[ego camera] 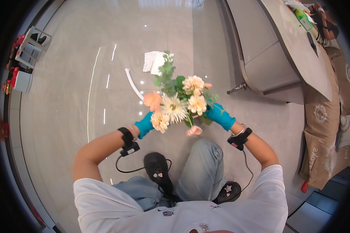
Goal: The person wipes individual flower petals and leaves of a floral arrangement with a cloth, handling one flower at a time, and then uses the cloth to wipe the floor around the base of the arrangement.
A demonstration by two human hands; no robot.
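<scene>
A bunch of flowers, with cream and peach blooms and green leaves, is in front of me, above the tiled floor. My left hand, in a teal glove, is at the bunch's left side, its fingers hidden behind the blooms. At the right side is my right hand, gloved alike, its fingertips partly covered by leaves; what exactly it grips cannot be told. A curved white tube lies on the floor left of the flowers. White sheets, paper or cloth, lie beyond, partly behind a leafy stem.
To the right stands a grey table or counter with a metal foot. Brown padded seating is beyond it, and a person is at the upper right. A white stool and a white bin stand at the far left.
</scene>
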